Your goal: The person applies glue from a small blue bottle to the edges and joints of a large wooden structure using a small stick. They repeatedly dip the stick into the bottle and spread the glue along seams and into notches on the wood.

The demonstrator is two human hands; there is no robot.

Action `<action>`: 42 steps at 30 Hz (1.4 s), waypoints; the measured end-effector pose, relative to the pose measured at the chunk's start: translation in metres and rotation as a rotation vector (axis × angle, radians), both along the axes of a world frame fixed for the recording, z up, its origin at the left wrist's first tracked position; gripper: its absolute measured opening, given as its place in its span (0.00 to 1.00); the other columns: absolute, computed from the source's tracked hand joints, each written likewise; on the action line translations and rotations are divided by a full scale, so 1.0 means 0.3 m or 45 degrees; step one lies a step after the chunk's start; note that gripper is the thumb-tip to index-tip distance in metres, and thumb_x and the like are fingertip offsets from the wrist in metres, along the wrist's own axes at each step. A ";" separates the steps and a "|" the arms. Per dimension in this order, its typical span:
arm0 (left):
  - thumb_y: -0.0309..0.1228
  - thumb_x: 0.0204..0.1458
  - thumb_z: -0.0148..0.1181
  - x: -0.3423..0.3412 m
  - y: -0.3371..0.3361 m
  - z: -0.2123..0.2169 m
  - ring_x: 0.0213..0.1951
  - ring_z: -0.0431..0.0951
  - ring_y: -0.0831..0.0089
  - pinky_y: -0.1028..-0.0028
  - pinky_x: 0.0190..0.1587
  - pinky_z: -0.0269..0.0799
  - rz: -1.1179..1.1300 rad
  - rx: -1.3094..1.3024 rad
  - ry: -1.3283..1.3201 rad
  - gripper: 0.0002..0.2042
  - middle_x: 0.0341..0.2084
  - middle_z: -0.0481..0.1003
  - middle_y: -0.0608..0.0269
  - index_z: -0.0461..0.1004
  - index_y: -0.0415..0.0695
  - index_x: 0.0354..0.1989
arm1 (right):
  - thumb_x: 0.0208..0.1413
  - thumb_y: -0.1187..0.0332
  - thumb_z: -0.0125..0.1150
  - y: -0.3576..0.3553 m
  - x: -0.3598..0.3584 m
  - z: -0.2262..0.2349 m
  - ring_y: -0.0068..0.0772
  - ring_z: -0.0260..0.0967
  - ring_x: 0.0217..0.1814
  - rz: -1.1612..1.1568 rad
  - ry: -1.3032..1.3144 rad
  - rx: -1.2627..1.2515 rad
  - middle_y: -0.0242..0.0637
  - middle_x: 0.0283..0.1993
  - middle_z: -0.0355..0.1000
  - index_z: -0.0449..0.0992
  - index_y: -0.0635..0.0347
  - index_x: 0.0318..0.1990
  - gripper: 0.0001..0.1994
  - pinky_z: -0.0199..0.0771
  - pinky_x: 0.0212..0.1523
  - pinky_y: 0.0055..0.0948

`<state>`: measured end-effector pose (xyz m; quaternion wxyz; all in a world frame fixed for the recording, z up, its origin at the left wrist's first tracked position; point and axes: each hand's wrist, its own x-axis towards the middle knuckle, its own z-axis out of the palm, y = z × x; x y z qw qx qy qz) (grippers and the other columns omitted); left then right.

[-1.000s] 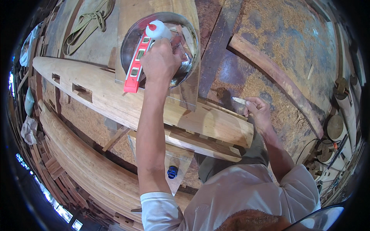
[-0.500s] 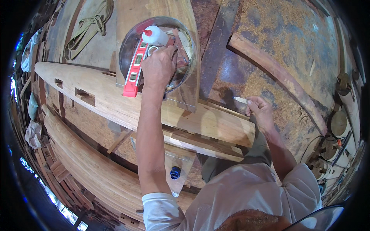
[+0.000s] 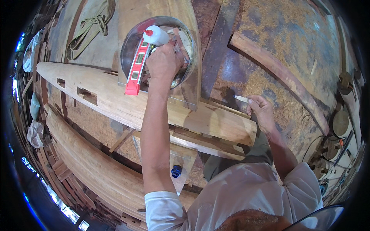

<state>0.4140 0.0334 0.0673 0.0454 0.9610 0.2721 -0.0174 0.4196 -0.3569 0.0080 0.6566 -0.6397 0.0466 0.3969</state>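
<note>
My left hand reaches into a round metal basin. Its fingers are curled down among the contents, and whatever they grip is hidden beneath the hand. Against the hand's left side leans a red spirit level, its lower end over the basin's rim. A white squeeze bottle with a red cap lies just beyond the knuckles. Off to the right, my right hand pinches a slim, pale, pen-like tool with a dark tip, held clear of the wood.
Under the basin lies a wide board. A long shaped timber with cut mortises crosses in front of me, with more curved timbers nearer. A curved beam rests on the sawdust-strewn floor. A blue cap-like object sits near my left elbow.
My left hand has shifted slightly right inside the basin, and a white ring-shaped thing by its fingers is now mostly covered. My right hand keeps its hold on the pen-like tool.
</note>
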 end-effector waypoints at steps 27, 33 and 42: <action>0.28 0.60 0.63 -0.138 0.050 0.090 0.23 0.71 0.82 0.80 0.25 0.61 0.248 -1.430 -0.852 0.05 0.26 0.79 0.63 0.78 0.39 0.35 | 0.70 0.70 0.61 0.458 0.210 0.297 0.22 0.71 0.33 0.044 -0.490 0.251 0.33 0.32 0.77 0.82 0.66 0.51 0.10 0.71 0.35 0.24; 0.22 0.58 0.59 -0.203 0.047 0.183 0.21 0.69 0.78 0.80 0.22 0.59 0.300 -2.087 -1.141 0.01 0.30 0.80 0.54 0.73 0.40 0.36 | 0.64 0.70 0.62 0.735 0.259 0.326 0.44 0.79 0.41 0.183 -1.726 0.090 0.40 0.37 0.83 0.85 0.60 0.49 0.10 0.78 0.47 0.40; 0.20 0.57 0.67 -0.311 -0.060 0.280 0.29 0.75 0.84 0.81 0.31 0.69 0.250 -1.679 -0.989 0.03 0.29 0.80 0.66 0.80 0.36 0.38 | 0.65 0.66 0.65 0.775 0.122 0.498 0.28 0.78 0.44 0.470 -0.866 0.407 0.37 0.41 0.83 0.85 0.68 0.48 0.13 0.78 0.51 0.28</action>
